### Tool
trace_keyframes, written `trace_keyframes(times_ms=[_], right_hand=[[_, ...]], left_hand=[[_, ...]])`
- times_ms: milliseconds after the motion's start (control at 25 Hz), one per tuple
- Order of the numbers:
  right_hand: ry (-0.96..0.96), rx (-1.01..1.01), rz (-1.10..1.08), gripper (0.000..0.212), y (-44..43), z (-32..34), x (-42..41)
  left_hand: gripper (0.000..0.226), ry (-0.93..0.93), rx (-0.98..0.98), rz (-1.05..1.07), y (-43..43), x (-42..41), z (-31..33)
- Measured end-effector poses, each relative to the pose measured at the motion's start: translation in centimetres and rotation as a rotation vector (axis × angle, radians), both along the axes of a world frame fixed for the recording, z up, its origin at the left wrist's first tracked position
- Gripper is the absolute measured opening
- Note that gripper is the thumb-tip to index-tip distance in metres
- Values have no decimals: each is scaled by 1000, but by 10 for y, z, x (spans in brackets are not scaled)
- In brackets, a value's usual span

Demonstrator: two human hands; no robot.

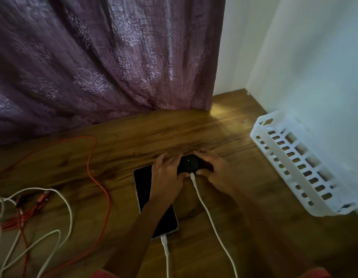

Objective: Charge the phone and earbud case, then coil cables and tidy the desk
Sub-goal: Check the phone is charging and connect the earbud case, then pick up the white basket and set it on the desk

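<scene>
A black earbud case [190, 163] with a small green light rests on the wooden desk [224, 133], gripped on both sides by my left hand [167, 172] and my right hand [215, 169]. A white cable [212, 221] is plugged into the case's near edge, with my right fingertips at its plug. A dark phone [146, 191] lies face up just left of the case, partly under my left forearm. Another white cable [165, 249] is plugged into the phone's near end.
A white slotted plastic basket [294, 163] stands at the right against the wall. A long orange cable [103, 189] loops across the left of the desk. Tangled white cables [63, 199] and orange cables lie at the left edge. A purple curtain [106, 63] hangs behind.
</scene>
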State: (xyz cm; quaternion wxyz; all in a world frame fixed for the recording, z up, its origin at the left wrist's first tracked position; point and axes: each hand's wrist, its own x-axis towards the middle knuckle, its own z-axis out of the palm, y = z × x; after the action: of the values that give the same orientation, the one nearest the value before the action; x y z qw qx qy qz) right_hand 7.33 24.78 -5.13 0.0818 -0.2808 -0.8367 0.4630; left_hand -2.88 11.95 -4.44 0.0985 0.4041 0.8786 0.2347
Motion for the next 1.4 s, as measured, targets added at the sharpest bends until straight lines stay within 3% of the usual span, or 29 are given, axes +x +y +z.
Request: trace_keyframes(times_ms=[240,400,600,760,920,1240,1400], right_hand=[[45,11,7,62,-8,11,6],[326,307,-232,42,-5,41,48],[190,569,-639,46,44,48,134],[-20,523,-756,34,72,51,187],[-86,481,-732,37,77,49,199],[-38,279,-774,38,78,68,205],[163,71,-767,29,63,85,203]], left_hand=[[67,-51,-12,-39,-3,4,11],[53,-108,235,-91,13,30,41],[46,-412,275,-43,65,102,64],[45,-881,300,98,100,167,74],[52,-1124,287,129,122,202,62],[48,-1168,353,180,122,208,55],[48,-1064,406,118,91,191,69]])
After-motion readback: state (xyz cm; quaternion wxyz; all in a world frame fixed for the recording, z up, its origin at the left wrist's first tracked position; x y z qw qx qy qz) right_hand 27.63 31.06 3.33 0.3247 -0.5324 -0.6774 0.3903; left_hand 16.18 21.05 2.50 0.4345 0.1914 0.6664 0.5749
